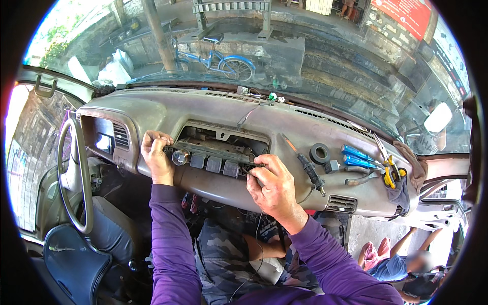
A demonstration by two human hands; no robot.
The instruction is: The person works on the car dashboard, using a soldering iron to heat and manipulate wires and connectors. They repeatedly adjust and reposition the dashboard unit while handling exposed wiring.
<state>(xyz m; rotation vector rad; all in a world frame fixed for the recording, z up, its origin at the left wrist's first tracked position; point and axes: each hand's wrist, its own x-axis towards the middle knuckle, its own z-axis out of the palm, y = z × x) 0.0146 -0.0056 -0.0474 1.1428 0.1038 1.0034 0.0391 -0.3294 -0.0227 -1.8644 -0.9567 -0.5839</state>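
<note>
Both hands are clamped on the same panel, the left hand [157, 156] gripping its left end and the right hand [274, 188] pinching its right end, though the right fingertips are partly hidden by the hand itself. The panel [216, 156] sits across the near edge of the opening [198, 135] in the dash [157, 107], tilted so that three dark squares [214, 164] and a clear round part [180, 157] face the person. Holding by the ends probably keeps it level and its middle uncovered. Beyond the right hand, tools lie toward the right end of the dash, likely because that stretch is flat and within reach. An orange-tipped tool [308, 168] slants there, its tip toward the windshield edge and its other end toward the near edge, perhaps to keep that tip off the other things. Just beside it are a tape roll [312, 154] and a small black block [332, 166]. Farther right, blue drivers [359, 161] lie bunched with handles leftward, presumably ready to grab, while yellow-handled pliers [389, 174] rest by a grey cloth [399, 196] that drapes over the near right corner, possibly guarding the surface.
</note>
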